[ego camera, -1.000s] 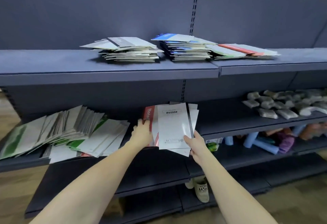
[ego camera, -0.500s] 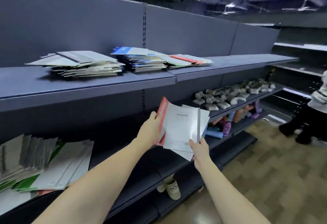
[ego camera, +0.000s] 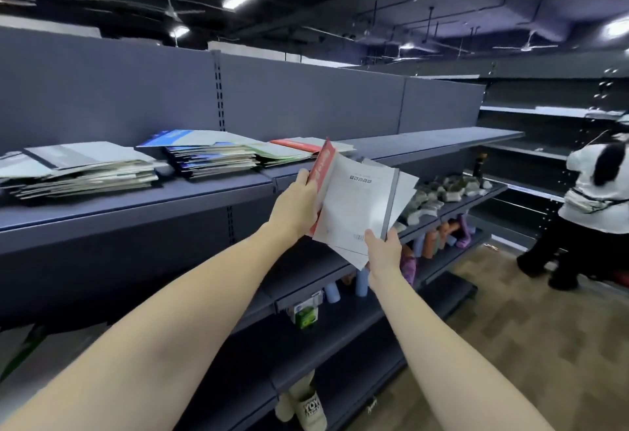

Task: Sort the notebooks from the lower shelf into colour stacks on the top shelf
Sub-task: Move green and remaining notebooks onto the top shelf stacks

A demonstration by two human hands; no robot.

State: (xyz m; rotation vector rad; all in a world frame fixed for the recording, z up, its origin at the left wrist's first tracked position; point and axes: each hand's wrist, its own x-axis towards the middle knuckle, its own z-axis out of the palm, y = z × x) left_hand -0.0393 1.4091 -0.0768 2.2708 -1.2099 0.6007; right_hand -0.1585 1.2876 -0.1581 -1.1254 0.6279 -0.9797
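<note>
From the head view, the left hand (ego camera: 299, 206) grips a fanned bundle of thin paper notebooks, white-backed with one red cover (ego camera: 357, 206), and the right hand (ego camera: 383, 248) pinches its bottom edge, at twelve o'clock before the grey metal top shelf (ego camera: 204, 192). Stacks sit at ten o'clock. The sheets look loosely splayed, so one could slip out mid-lift.

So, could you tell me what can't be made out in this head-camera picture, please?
- Fanned notebooks: the front white one hides the covers behind; only a red edge shows.
- Left hand, right hand: fingers hidden behind the notebooks.
- Front cover's print: too small to read.
- Grey stack: cut off by the left edge.
- Lower-shelf notebooks: almost all out of view, behind the left forearm and edge.
</note>
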